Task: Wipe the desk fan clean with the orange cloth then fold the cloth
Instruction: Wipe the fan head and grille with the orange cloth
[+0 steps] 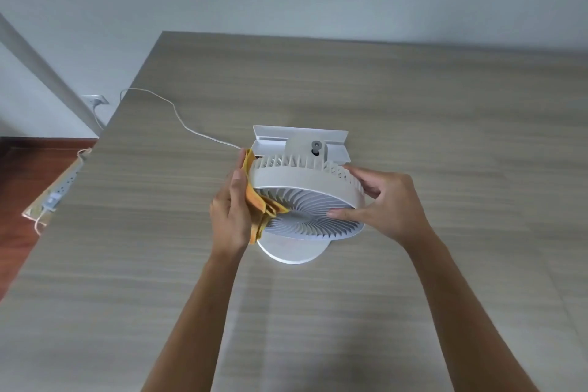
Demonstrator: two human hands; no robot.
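Both forearms reach in from the bottom edge. Left hand [229,216] has the orange cloth [258,200] bunched up and pressed flat vs the left rim of the white desk fan [305,197], fingers mostly straight. Right hand [386,200] is curled round the fan's right rim, thumb on the front grille. Fan sits mid table [445,137] on its round base, w/ its white cord [178,114] trailing off the left edge.

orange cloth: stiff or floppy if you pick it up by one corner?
Probably floppy. The orange cloth bunches into soft folds where the left hand presses it against the fan rim, and a loose end droops below the palm. It wraps the curved rim, so it likely drapes rather than holding shape. Likely light, since one flat hand pins it.
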